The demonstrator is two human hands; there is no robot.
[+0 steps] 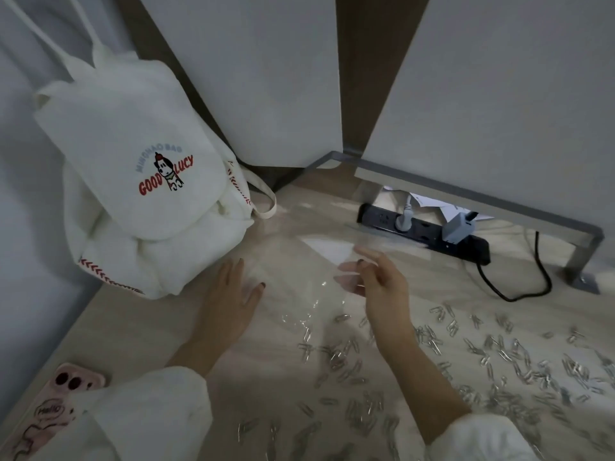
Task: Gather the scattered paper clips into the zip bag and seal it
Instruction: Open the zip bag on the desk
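A clear zip bag (299, 261) lies on the light wood desk (139, 331), hard to make out against it. My left hand (229, 294) rests flat with straight fingers on the bag's left part. My right hand (376, 281) pinches the bag's right edge between thumb and fingers and lifts it a little. Many silver paper clips (482, 357) lie scattered over the desk in front and to the right of both hands. A few clips (299, 322) sit at or in the bag's near end; I cannot tell which.
A white fabric backpack (146, 194) leans at the left. A black power strip (426, 232) with plugs and a cable lies at the back right under a grey metal frame (499, 201). A pink phone (56, 407) lies near the desk's front left edge.
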